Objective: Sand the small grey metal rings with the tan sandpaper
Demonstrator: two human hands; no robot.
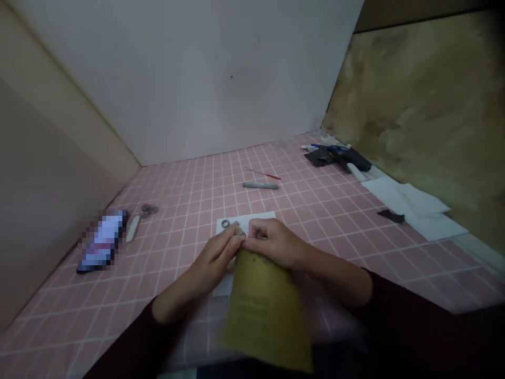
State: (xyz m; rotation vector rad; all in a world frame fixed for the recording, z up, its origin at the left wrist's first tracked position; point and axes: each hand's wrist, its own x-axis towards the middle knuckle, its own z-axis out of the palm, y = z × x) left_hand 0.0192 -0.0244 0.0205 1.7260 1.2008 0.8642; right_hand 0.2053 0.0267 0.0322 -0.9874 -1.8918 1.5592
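Note:
A yellow-green sheet [268, 310] with faint printed lines hangs from between my hands toward the table's front edge, its lower part blurred. My left hand [216, 255] pinches a small pale piece [239, 231] between thumb and fingers, at the sheet's top left. Curled closed, my right hand [274, 243] grips the top of the sheet, its fingertips close to those of my left hand. Under both hands lies a white paper [224, 287], partly covered. A small grey ring [225, 223] rests on its upper left part.
Beyond my hands lie a grey rod [260, 185] and a thin red-handled tool [273, 177]. At left are a pixelated phone-like object [103, 239], a white stick [133, 228] and scissors-like handles [147, 210]. White sheets [418, 210], a black scrap [391, 216] and dark pieces [335, 157] lie right.

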